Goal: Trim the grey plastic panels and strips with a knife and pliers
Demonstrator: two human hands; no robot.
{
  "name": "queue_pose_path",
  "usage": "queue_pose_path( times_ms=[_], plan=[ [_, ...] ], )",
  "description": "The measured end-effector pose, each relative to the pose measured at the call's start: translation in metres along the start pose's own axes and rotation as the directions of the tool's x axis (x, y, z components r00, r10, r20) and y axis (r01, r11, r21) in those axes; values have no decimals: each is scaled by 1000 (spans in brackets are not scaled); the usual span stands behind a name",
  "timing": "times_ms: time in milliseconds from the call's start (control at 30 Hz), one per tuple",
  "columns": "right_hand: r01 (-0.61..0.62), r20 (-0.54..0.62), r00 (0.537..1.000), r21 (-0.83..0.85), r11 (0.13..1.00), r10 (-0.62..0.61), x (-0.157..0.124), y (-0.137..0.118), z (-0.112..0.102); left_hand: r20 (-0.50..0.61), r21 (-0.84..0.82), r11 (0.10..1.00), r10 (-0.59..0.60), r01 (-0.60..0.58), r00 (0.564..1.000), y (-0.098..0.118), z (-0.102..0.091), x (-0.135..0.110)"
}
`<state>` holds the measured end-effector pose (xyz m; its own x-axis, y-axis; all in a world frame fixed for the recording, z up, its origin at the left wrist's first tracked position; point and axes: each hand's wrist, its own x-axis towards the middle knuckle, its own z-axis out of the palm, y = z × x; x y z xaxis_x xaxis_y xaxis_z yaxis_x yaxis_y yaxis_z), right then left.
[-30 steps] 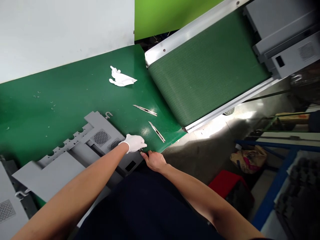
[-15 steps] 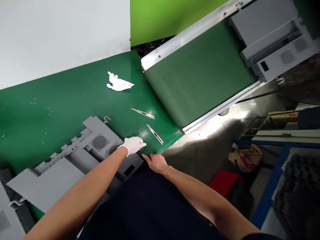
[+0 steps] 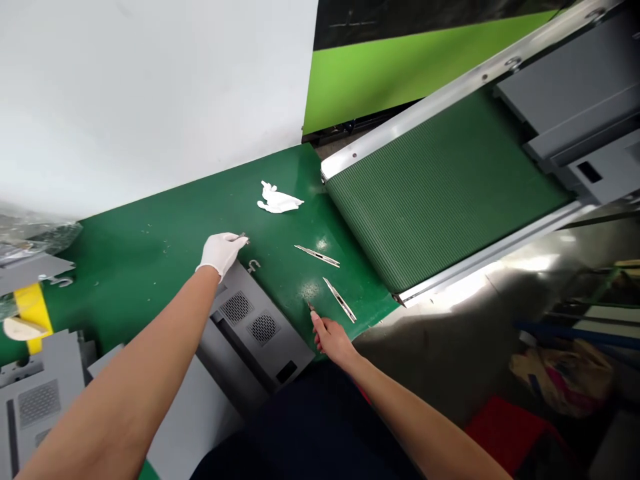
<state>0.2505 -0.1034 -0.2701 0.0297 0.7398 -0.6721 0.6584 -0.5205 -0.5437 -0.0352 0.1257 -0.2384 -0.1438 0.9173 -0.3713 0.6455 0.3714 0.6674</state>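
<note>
My left hand (image 3: 220,253), in a white glove, pinches a small grey plastic piece (image 3: 243,236) above the upper corner of a grey plastic panel (image 3: 280,340) with two mesh vents. A pale hook-shaped scrap (image 3: 254,265) lies beside that corner. My bare right hand (image 3: 332,339) is closed on a knife (image 3: 311,306) near the panel's lower right side; only its thin tip shows past the fingers. Two slim utility knives (image 3: 317,256) lie on the green table (image 3: 190,200) beyond my right hand. The panel's near part is partly hidden by my left arm and body.
A white glove (image 3: 280,199) lies near the table's far end. A green ribbed conveyor (image 3: 440,193) abuts the table at right, bearing another grey panel (image 3: 575,100). More grey panels (image 3: 45,393), a yellow strip (image 3: 33,310) and clear plastic wrapping (image 3: 30,233) are at left.
My left hand has moved left and up, away from my right hand to the panel's upper corner. The panel appears turned and shifted. The knife tip now shows in my right hand. The view has swung left.
</note>
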Motion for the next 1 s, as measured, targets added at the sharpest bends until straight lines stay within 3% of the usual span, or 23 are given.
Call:
queue_pose_path(
  times_ms=[100,233,333,400,633,800,1000],
  plan=[
    [27,6,1000,-75,997,-27,8,-19,-1,65,87,996,-8,2,998,-8,1,13],
    [64,19,998,-209,976,-61,23,-52,-1,173,156,987,10,-37,985,-15,6,8],
    [91,34,996,-289,953,-85,41,-83,7,402,296,944,16,-147,916,-14,6,2],
    [113,51,993,-324,939,-102,54,-103,14,477,378,907,-16,-188,879,-13,7,1],
    [139,81,990,-371,918,-117,82,-149,34,492,311,935,-8,-168,871,-12,9,7],
    [128,77,991,-382,915,-106,81,-154,32,556,165,973,45,-163,830,-9,6,6],
    [104,71,994,-384,918,-83,80,-151,31,551,157,976,40,-151,834,-7,8,8]
  ],
)
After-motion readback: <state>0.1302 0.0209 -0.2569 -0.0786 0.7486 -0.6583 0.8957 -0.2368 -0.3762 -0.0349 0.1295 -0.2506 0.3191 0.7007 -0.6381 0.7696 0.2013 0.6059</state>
